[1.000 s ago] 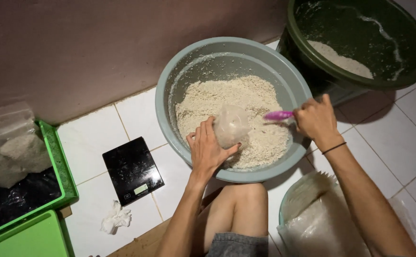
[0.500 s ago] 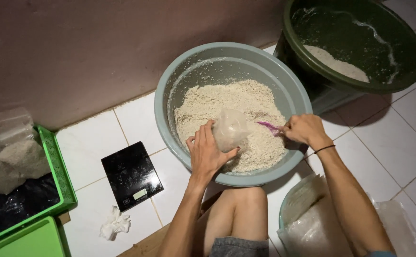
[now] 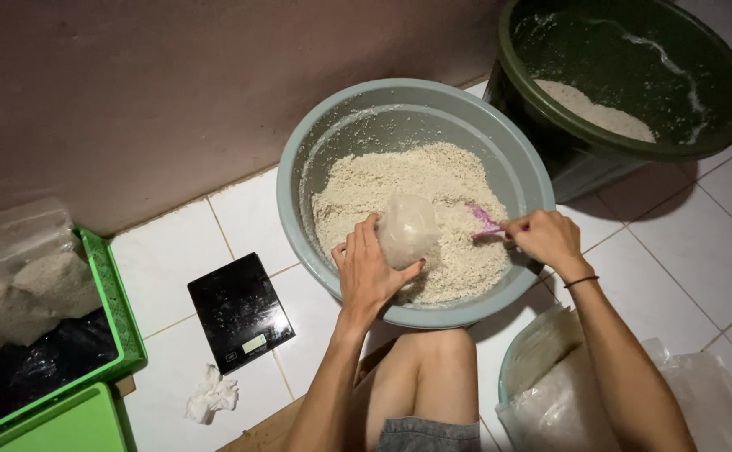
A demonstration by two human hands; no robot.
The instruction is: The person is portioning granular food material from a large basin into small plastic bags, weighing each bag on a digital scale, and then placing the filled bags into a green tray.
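Over the grey basin (image 3: 299, 167), the left hand (image 3: 370, 272) grips a clear bag (image 3: 406, 228) upright, mouth up; the right hand (image 3: 546, 238) closes on a pink scoop (image 3: 485, 220) dipped in the grain beside it.

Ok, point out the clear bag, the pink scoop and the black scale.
clear bag (image 3: 408, 230), head view, its filled middle.
pink scoop (image 3: 485, 221), head view, the blade above the grain.
black scale (image 3: 236, 305), head view, the platform's centre.

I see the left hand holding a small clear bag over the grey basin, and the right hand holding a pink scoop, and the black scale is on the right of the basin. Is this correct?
Not quite. In the head view, the black scale lies on the tiles to the left of the grey basin, not the right. The rest holds: the left hand holds the small clear bag, and the right hand holds the pink scoop.
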